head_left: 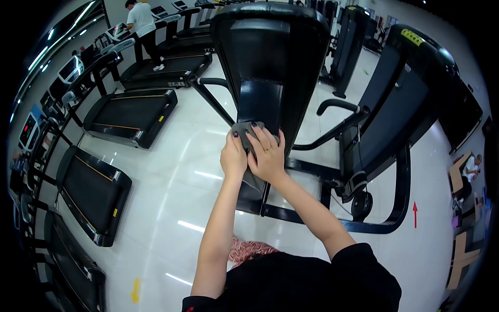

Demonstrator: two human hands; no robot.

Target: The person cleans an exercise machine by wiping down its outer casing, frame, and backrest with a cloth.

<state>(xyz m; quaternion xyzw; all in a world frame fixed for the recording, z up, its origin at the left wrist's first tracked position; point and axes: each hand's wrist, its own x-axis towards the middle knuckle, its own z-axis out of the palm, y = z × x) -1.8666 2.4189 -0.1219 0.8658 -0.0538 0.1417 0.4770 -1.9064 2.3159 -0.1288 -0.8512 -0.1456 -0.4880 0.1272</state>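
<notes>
A grey cloth lies bunched under both hands against the black upright part of a gym machine. My left hand presses on the cloth's left side, its fingertips over the cloth. Beside it, my right hand is wrapped over the cloth's right side, with a ring on one finger. The two hands touch or nearly touch at the thumbs. Part of the cloth hangs below them. Its far side is hidden by the fingers.
Black handles stick out on the machine's right, above a curved base frame. Treadmills line the left side. One person stands on a treadmill; another is at the far right. Arrows mark the white floor.
</notes>
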